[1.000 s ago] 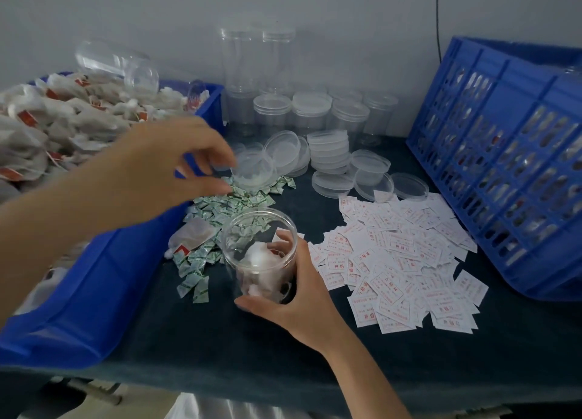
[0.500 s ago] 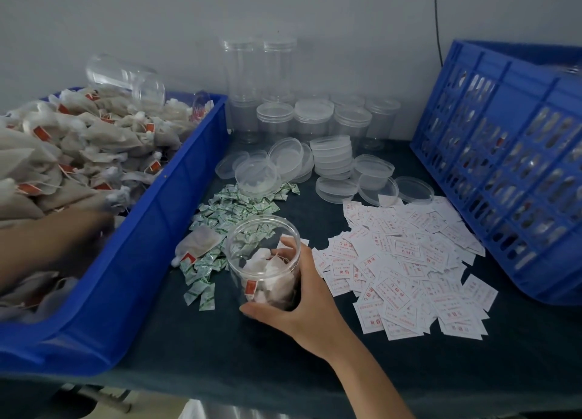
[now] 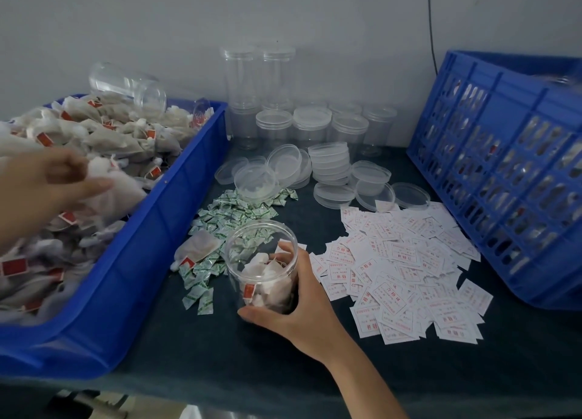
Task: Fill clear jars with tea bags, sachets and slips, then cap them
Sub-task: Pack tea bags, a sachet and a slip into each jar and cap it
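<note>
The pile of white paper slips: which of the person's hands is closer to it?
Right. The right hand grips the open jar just beside the slips; the left hand is far off over the blue bin, pinching a tea bag.

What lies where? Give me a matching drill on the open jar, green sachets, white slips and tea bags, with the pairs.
1 open jar
2 green sachets
3 white slips
4 tea bags

A in the blue bin
B gripped by the right hand
C spread beside the blue crate
D heaped between bin and jar

Pairs: 1-B, 2-D, 3-C, 4-A
</note>
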### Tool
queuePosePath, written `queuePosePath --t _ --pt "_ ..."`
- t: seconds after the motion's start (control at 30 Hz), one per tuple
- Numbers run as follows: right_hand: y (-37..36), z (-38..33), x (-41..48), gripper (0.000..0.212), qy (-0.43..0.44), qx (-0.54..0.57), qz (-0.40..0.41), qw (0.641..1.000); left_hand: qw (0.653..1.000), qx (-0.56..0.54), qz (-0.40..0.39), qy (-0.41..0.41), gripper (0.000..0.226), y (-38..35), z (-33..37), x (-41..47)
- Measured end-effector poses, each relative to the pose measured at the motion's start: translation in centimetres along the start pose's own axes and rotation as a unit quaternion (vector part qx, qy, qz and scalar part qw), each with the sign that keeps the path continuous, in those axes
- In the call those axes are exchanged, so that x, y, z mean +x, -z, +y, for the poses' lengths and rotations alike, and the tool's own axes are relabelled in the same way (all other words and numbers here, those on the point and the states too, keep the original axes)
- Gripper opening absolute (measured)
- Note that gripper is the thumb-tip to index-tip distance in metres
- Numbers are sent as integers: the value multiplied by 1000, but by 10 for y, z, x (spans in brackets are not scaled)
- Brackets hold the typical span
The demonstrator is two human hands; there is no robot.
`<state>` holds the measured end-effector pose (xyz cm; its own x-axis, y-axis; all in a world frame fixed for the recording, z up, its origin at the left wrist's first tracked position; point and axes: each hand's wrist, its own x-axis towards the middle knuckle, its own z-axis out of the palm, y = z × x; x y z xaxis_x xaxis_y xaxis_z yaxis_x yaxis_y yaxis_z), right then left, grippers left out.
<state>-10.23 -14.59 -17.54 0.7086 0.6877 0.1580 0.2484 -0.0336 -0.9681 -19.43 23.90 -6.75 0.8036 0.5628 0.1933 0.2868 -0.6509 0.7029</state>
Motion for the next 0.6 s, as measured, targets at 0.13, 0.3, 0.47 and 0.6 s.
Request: queuePosePath --t 0.13,0.3,0.47,0.6 --pt "0 0 0 84 5 3 -1 1000 997 -55 -21 -56 49 -11 71 -31" --pt "1 2 0 84 11 6 1 1000 966 -205 -75 -138 21 -57 154 -74" --pt "0 3 0 85 10 4 6 1000 967 -190 -113 -128 36 -74 165 -82" --pt "-1 4 1 82 10 0 8 1000 991 -88 -78 -61 21 -38 110 -60"
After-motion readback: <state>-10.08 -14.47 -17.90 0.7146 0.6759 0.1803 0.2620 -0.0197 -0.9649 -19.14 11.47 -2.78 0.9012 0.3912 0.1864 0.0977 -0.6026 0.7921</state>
